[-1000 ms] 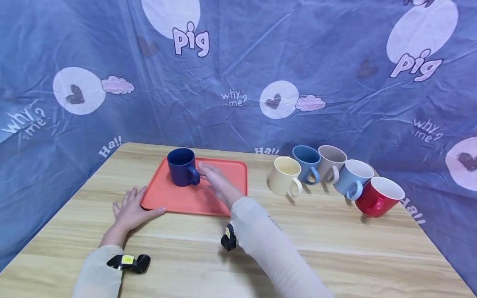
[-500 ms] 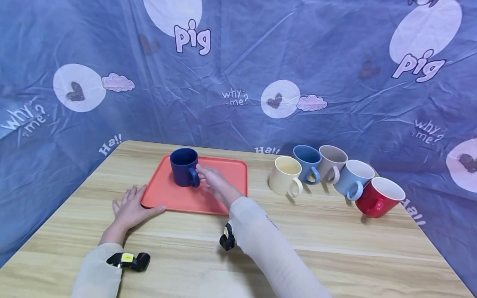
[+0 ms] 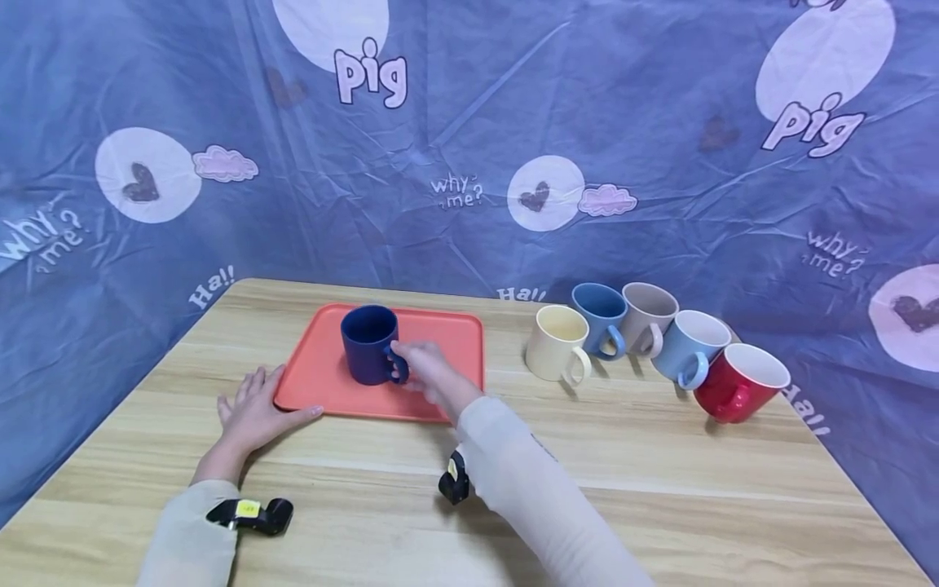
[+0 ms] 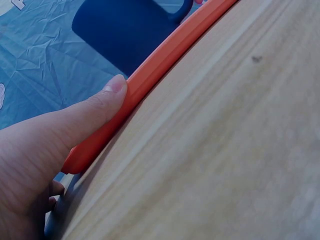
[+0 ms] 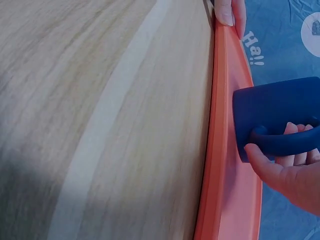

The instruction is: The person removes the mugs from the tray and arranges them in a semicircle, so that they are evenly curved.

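Observation:
A navy blue mug (image 3: 370,346) stands upright on the red-orange tray (image 3: 315,391), its handle pointing to the right. My right hand (image 3: 429,371) holds that handle; in the right wrist view the fingers pass behind it and the thumb lies low against the mug's side. At the tray's front left corner lies my left hand (image 3: 257,412), its fingers spread along the left side and its thumb stretched along the front edge. The left wrist view shows that thumb (image 4: 100,102) touching the tray's rim, with the other fingers mostly hidden.
On the right of the wooden table (image 3: 367,505) stand a cream mug (image 3: 553,346), a blue mug (image 3: 597,314), a grey mug (image 3: 645,318), a light blue mug (image 3: 685,346) and a red mug (image 3: 737,387). A printed blue cloth (image 3: 455,122) hangs behind.
My right hand has taken hold of the navy mug's handle. The mug has shifted right and a little toward me on the tray. My left hand has stayed at the corner.

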The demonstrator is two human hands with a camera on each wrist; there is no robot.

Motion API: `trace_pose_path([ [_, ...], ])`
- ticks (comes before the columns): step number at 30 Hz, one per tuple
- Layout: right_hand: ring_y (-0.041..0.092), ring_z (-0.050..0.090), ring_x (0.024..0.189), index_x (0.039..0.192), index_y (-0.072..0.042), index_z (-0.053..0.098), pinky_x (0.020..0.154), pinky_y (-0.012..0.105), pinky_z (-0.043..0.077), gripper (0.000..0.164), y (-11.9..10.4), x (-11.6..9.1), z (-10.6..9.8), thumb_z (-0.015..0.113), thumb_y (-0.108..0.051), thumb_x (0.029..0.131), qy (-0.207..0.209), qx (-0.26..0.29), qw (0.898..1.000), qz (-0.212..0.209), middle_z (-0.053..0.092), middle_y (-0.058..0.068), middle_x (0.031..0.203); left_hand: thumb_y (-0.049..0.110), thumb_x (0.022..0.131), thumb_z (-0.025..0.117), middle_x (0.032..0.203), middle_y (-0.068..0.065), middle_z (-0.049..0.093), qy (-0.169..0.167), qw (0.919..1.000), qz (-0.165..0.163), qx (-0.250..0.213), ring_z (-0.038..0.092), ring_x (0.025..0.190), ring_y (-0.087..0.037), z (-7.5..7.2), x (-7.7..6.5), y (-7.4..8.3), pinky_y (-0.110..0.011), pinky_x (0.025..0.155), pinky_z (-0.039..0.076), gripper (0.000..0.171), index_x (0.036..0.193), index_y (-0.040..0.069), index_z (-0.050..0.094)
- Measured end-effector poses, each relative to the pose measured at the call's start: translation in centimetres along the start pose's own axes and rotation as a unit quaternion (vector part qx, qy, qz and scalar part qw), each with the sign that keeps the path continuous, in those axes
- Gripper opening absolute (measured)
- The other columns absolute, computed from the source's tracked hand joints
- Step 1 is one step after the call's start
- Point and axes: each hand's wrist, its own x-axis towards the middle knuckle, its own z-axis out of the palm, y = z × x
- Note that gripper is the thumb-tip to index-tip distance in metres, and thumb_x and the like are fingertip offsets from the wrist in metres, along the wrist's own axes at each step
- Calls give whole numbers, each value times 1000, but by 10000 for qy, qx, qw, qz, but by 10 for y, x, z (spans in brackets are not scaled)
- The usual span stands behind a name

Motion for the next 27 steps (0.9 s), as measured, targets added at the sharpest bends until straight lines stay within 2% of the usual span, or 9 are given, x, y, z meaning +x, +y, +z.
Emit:
trace_pose_path([
  [7,12,47,52,85,1,59,69,40,47,27,7,2,-1,52,-24,87,-307,-269,9990,161,57,3,71,65,62,59,133,-35,9,-15,10000,-31,7,0,121,-48,1,0,0,-66,83,-12,105,135,-1,19],
  [13,12,44,50,85,2,58,71,43,47,26,10,1,-2,49,-22,89,-489,-160,9985,205,51,2,64,65,62,59,133,-35,10,-5,10000,-31,17,0,121,-48,2,0,0,-66,83,-12,106,134,-2,19],
  [19,10,39,46,80,2,59,73,45,45,24,7,-4,0,47,-17,90,-403,105,9987,305,43,1,55,64,63,60,132,-36,10,-21,10000,-16,5,1,121,-48,1,-1,2,-66,83,-12,105,134,-2,20],
  [27,10,38,47,81,2,58,71,42,46,23,8,-9,-1,47,-16,90,-260,158,9990,321,43,2,56,65,62,59,132,-36,10,-27,10000,-31,70,1,121,-48,0,-2,3,-65,83,-12,106,134,-2,19],
])
